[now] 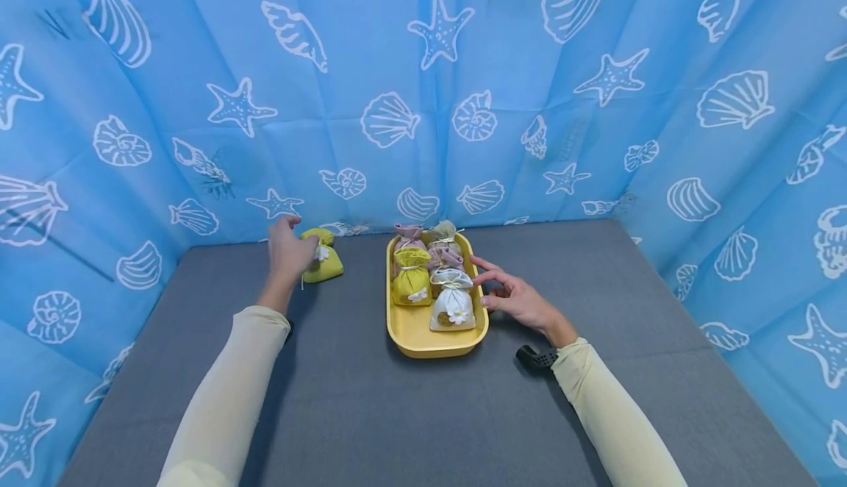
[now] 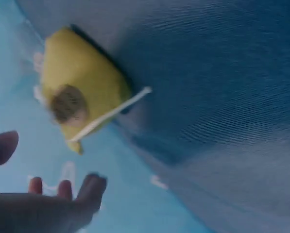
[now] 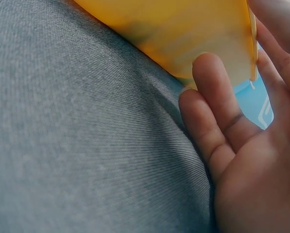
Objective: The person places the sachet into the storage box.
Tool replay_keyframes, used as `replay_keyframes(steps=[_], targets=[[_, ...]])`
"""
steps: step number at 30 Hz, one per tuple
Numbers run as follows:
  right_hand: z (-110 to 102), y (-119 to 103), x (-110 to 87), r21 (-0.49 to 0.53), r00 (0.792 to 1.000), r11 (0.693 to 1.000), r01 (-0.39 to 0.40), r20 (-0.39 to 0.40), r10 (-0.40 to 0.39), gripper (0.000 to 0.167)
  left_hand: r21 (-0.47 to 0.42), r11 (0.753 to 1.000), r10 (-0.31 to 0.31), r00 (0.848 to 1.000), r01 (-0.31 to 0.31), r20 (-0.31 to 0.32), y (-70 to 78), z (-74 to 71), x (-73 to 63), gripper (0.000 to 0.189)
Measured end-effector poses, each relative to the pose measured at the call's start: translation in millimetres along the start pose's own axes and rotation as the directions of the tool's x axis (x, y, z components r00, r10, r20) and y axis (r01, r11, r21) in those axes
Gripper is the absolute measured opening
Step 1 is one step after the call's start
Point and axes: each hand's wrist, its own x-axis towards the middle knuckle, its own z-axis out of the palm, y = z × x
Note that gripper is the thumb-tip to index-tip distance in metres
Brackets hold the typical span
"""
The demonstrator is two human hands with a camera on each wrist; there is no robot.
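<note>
Yellow pouch (image 1: 324,257) sits on the grey tabletop (image 1: 370,413) at about ten o'clock from the tray, close to the foot of the blue seashell backdrop (image 1: 423,90), well apart from the other bags. My left hand (image 1: 288,249) is at it from the nine o'clock side; from the head view the hand overlaps the pouch, and I cannot tell whether it touches. The left wrist view, blurred, shows the fingers (image 2: 89,187) straight and spread with the thumb held wide, gripping nothing, and the pouch lying just beyond the fingertips with a white drawstring (image 2: 110,114) trailing from it and a small round brownish mark on its face. The yellow tray (image 1: 423,340) stands at the middle of the table, long side running twelve to six. In it I count a yellow bag (image 1: 410,277) with a white flower at nine o'clock, a white bag (image 1: 453,303) with a white flower at about four o'clock, and pink bags (image 1: 423,246) and a pale one bunched at the twelve o'clock end; the six o'clock end shows bare tray floor. My right hand (image 1: 512,294) lies at the tray's three o'clock rim, fingers relaxed and slightly apart. The right wrist view shows the fingertips (image 3: 210,73) against the tray's outer wall, palm open, nothing pinched. Both sleeves (image 1: 225,391) are pale cream.
</note>
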Motion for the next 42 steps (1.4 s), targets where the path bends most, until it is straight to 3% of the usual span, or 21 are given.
replay_keyframes(steps=[5,15,19,22,25,29,36,42], targets=[[-0.3,-0.5,0.2,0.008,1.000,1.000,-0.002,-0.003,0.002,0.031,-0.044,0.995,-0.091,0.994,0.094,0.067,-11.0,-4.9,4.3,0.069],[1.3,0.6,0.0,0.011,1.000,1.000,0.013,-0.001,-0.013,0.031,-0.006,0.993,-0.117,0.981,0.119,0.157,-15.4,-6.1,3.5,0.089],[1.8,-0.9,-0.1,-0.001,1.000,1.000,0.001,-0.015,-0.001,0.031,0.041,0.996,-0.091,0.970,0.084,0.226,-19.5,-7.4,3.6,0.091],[2.1,-1.8,-0.4,0.000,1.000,1.000,-0.013,-0.014,0.013,0.032,0.124,0.992,-0.038,0.966,0.006,0.255,-21.6,-9.0,1.7,0.065],[1.7,-2.2,-0.8,-0.002,1.000,1.000,-0.020,-0.015,0.020,0.032,0.208,0.973,0.048,0.969,-0.100,0.242,-20.3,-10.4,-2.2,0.037],[1.6,-1.3,-0.8,-0.005,1.000,1.000,-0.019,-0.016,0.019,0.032,0.261,0.947,0.142,0.972,-0.188,0.186,-16.1,-11.9,-6.1,0.038],[2.0,-0.8,-0.9,-0.001,1.000,1.000,-0.011,-0.013,0.011,0.032,0.272,0.935,0.216,0.973,-0.229,0.077,-8.7,-16.1,-10.2,0.029],[1.4,-1.1,-1.5,0.007,1.000,1.000,-0.008,-0.014,0.009,0.032,0.242,0.934,0.260,0.965,-0.263,0.045,5.6,-21.4,-17.6,0.037]])
